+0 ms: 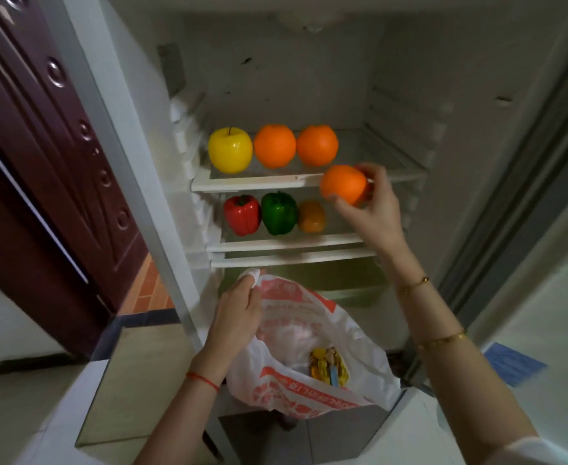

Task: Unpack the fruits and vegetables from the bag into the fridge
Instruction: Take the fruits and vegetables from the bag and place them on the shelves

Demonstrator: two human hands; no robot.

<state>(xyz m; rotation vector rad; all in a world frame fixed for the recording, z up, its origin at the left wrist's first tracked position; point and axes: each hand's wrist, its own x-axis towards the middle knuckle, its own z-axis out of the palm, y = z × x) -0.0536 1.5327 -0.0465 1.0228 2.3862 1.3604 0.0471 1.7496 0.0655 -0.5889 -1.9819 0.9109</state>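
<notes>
Orange fruit [343, 184] gripped in your right hand [368, 203], level with the upper shelf [370, 176].
Left hand [239, 313] clenches the bag [309, 330] rim, keeping it open.

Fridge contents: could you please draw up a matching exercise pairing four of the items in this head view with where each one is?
Things:
1. round yellow apple
2. glossy green bell pepper
3. round orange fruit nearest the camera
4. white and red plastic shopping bag

Places:
A. gripped at its handle by the left hand
B. left end of the upper glass shelf
C. held in the right hand at that shelf's front edge
D. lower shelf, right of the red bell pepper

Pairs: 1-B, 2-D, 3-C, 4-A
</notes>
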